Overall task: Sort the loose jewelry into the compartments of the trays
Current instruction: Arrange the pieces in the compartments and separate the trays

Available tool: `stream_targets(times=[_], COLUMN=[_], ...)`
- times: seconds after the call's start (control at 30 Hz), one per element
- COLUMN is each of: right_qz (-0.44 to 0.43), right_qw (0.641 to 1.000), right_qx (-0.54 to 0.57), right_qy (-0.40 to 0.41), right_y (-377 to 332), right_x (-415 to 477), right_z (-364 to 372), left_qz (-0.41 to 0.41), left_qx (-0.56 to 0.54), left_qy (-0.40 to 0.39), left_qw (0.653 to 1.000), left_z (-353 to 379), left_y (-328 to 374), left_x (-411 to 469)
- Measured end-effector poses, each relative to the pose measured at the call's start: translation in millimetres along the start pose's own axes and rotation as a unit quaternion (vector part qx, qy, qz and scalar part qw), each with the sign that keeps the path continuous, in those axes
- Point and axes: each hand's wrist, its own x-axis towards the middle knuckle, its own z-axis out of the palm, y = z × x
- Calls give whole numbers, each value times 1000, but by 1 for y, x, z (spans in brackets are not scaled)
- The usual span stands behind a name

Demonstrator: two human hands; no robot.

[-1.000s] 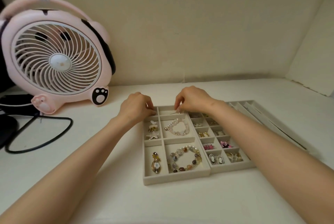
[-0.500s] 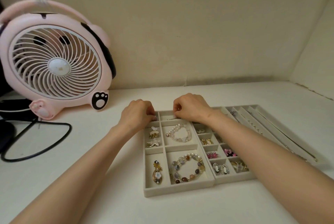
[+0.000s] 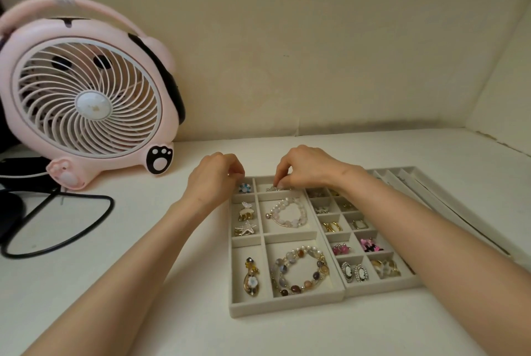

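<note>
Silver piece (image 3: 273, 188) sits in the top-middle compartment of the left tray (image 3: 287, 302), centre frame; right hand (image 3: 304, 170) pinches it between thumb and forefinger, not released yet. Left hand (image 3: 214, 176) has backed off the top-left compartment, so the blue flower piece (image 3: 244, 187) hidden a second ago now shows there. Its fingers are curled at the rim, can't tell if they hold anything. Most compartments filled, so sorting looks near done
</note>
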Motion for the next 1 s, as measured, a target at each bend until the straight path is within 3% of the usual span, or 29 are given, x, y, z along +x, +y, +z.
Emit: stream_targets(times=[0.23, 0.43, 0.53, 0.63, 0.7, 0.77, 0.83, 1.0], right_qz=[1, 30, 54, 79, 80, 79, 72, 65], right_qw=[997, 991, 948, 867, 835, 820, 824, 913], right_qx=[-44, 113, 298, 482, 538, 562, 557, 384], right_qy=[58, 69, 99, 97, 85, 76, 69, 118], right_y=[-3, 2, 1, -2, -6, -12, -15, -9], right_x=[8, 5, 4, 0, -2, -3, -4, -3], right_z=[11, 0, -5, -4, 0, 4, 5, 0], left_qz=[-4, 13, -1, -61, -64, -46, -23, 47], left_qx=[2, -35, -134, -317, -360, -348, -299, -124], left_qy=[8, 27, 16, -39, -35, -13, -5, -37], left_qw=[1000, 999, 991, 946, 930, 936, 954, 990], left_z=[1, 0, 2, 7, 10, 14, 14, 9], left_y=[-4, 1, 12, 22, 24, 24, 23, 28], left_x=[-1, -4, -6, -6, -6, -5, -3, 7])
